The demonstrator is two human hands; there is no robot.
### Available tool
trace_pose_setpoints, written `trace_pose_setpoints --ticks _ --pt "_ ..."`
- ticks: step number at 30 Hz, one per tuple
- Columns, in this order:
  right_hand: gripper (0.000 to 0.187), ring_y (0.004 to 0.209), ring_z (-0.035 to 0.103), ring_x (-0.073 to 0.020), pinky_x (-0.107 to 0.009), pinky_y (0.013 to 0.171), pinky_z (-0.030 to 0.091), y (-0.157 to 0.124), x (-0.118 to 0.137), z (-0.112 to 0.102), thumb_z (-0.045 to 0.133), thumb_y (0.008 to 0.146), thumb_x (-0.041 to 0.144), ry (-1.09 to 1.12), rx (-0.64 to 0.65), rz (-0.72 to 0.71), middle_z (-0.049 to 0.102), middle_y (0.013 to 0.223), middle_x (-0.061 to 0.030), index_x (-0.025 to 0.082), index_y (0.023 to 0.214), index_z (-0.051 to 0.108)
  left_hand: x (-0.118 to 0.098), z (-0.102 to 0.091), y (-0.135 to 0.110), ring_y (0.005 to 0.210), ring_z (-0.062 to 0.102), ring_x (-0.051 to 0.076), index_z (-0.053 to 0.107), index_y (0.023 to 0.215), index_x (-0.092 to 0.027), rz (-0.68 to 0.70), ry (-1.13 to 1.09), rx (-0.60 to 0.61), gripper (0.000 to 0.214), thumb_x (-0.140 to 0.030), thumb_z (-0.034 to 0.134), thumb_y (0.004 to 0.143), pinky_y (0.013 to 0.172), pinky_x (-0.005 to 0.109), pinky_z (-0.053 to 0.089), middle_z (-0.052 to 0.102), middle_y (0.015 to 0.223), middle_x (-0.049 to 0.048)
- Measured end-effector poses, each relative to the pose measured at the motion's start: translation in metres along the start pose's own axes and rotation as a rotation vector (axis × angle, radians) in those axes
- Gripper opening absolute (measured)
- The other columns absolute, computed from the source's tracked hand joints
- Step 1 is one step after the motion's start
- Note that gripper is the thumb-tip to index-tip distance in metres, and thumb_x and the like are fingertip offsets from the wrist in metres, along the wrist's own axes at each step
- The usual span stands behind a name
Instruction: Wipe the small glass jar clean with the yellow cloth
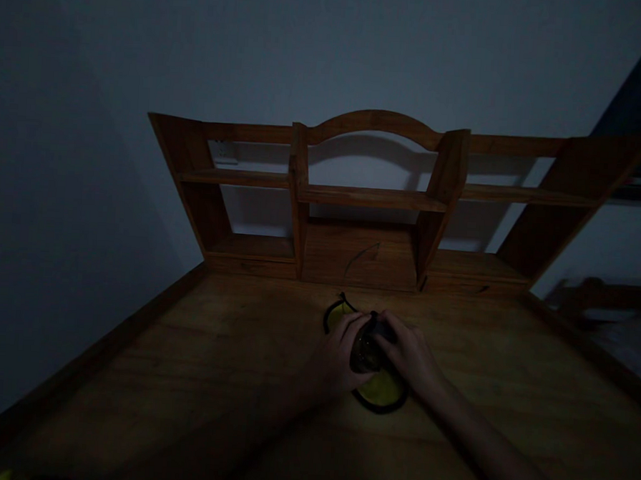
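Note:
The scene is dim. Both hands meet over a small dark rounded object (pixel 367 348) at the middle of a wooden desk (pixel 196 362). My left hand (pixel 334 355) cups its left side with curled fingers. My right hand (pixel 408 351) wraps its right side and top. Under the object lies a yellow pad with a black rim (pixel 385 394), flat on the desk; part of it shows behind the hands too. I cannot make out what the dark object is.
A wooden hutch with shelves (pixel 371 197) stands at the back of the desk against a pale wall. A thin cord (pixel 360 256) lies in its middle bay. A wall socket (pixel 224 151) shows behind the left shelf. Blurred wooden furniture (pixel 597 294) sits at right.

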State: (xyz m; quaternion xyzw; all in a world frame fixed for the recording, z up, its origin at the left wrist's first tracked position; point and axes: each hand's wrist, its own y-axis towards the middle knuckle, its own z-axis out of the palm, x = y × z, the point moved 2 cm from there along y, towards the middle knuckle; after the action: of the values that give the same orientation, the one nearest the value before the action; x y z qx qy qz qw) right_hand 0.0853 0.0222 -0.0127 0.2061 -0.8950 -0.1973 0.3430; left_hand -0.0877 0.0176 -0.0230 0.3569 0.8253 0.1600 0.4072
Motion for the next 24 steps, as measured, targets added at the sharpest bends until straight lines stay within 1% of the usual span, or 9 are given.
trace_pose_setpoints --ticks 6,9,12,16,20,22,24 --pt "0.024 0.09 0.064 -0.0209 -0.032 0.078 0.051 -0.001 0.003 0.0 0.044 0.093 0.022 -0.032 0.039 -0.061 0.065 0.104 -0.006 0.022 0.115 0.053 -0.001 -0.001 0.002 0.126 0.039 0.026 0.033 0.137 -0.021 -0.007 -0.026 -0.009 0.089 -0.023 0.078 0.06 0.107 0.041 0.038 0.04 0.135 0.0097" --pt "0.031 0.097 0.064 -0.0209 -0.034 0.084 0.051 -0.001 0.003 0.002 0.039 0.094 0.02 -0.013 0.048 -0.08 0.064 0.111 -0.0068 0.023 0.123 0.05 0.0 -0.001 0.003 0.126 0.039 0.026 0.034 0.137 -0.02 0.006 -0.014 -0.043 0.087 -0.023 0.076 0.061 0.107 0.043 0.037 0.04 0.134 0.0105" --pt "0.04 0.108 0.06 -0.0205 -0.035 0.092 0.049 0.0 0.002 0.004 0.039 0.092 0.016 0.034 0.042 -0.103 0.06 0.121 -0.0072 0.024 0.131 0.044 0.003 0.0 0.003 0.125 0.04 0.027 0.034 0.137 -0.02 0.006 0.013 -0.083 0.083 -0.022 0.074 0.064 0.106 0.045 0.038 0.041 0.133 0.0113" --pt "0.044 0.112 0.057 -0.0213 -0.039 0.097 0.046 0.001 -0.001 0.009 0.045 0.087 0.015 0.128 0.021 -0.043 0.057 0.124 -0.0069 0.023 0.13 0.045 0.005 0.001 0.002 0.126 0.039 0.027 0.033 0.137 -0.02 0.024 0.041 -0.075 0.082 -0.02 0.072 0.065 0.106 0.044 0.037 0.039 0.134 0.0109" --pt "0.051 0.113 0.055 -0.023 -0.041 0.099 0.043 0.001 -0.009 0.017 0.052 0.077 0.014 0.267 0.046 0.036 0.057 0.123 -0.009 0.019 0.128 0.045 0.007 0.003 0.001 0.125 0.039 0.027 0.033 0.137 -0.021 0.02 0.061 -0.051 0.084 -0.022 0.073 0.064 0.105 0.044 0.038 0.039 0.134 0.0106" --pt "0.048 0.108 0.057 -0.0229 -0.039 0.096 0.045 0.002 -0.012 0.019 0.052 0.077 0.014 0.28 0.069 0.067 0.06 0.118 -0.0092 0.017 0.125 0.048 0.007 0.004 0.001 0.125 0.04 0.027 0.033 0.138 -0.021 0.016 0.069 -0.045 0.083 -0.023 0.073 0.065 0.104 0.044 0.039 0.039 0.135 0.0109" --pt "0.042 0.102 0.061 -0.0223 -0.036 0.09 0.048 0.002 -0.01 0.019 0.05 0.082 0.016 0.228 0.099 0.077 0.063 0.113 -0.0086 0.018 0.124 0.049 0.007 0.004 0.001 0.125 0.039 0.027 0.033 0.138 -0.022 0.019 0.072 -0.055 0.083 -0.022 0.073 0.065 0.105 0.044 0.039 0.039 0.135 0.0106"
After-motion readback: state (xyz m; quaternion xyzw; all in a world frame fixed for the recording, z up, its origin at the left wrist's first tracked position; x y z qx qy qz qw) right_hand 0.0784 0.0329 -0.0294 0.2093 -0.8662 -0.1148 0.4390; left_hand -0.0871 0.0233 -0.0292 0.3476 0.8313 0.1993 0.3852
